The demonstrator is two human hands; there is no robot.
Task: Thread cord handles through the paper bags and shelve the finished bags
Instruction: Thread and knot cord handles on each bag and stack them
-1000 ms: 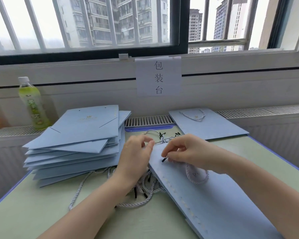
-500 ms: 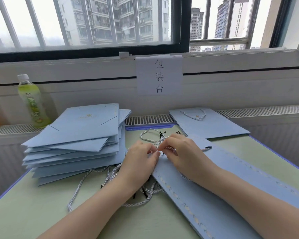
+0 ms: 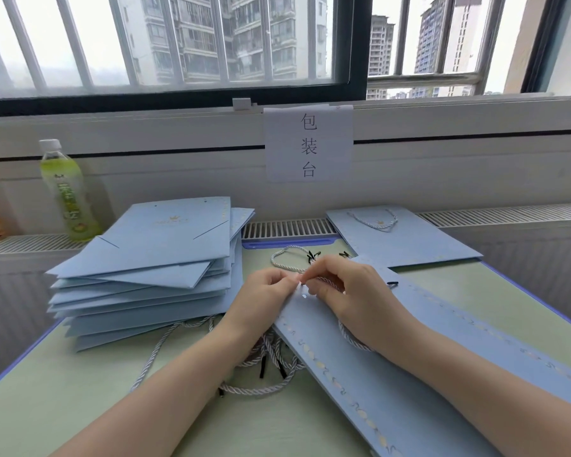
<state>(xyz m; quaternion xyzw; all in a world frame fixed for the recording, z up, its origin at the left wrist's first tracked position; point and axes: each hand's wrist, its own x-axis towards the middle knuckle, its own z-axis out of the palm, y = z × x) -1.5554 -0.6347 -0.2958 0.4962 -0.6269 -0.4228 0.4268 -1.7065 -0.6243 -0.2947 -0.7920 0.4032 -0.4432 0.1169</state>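
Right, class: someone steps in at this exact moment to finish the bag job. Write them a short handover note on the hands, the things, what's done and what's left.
Left hand: pinches the top edge of the bag being worked on.
Right hand: pinches the cord at that edge, its loop running under the palm.
Unthreaded stack: table's left.
Loose cords: under the left wrist.
Done: one finished bag with its handle, far right.
Left: finish this handle, thread the stack, shelve all.

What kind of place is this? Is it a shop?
Probably a small packing station by a window, not a shop: a stack of flat blue paper bags waits on the table, loose cord handles lie beside it, and a paper sign hangs above.
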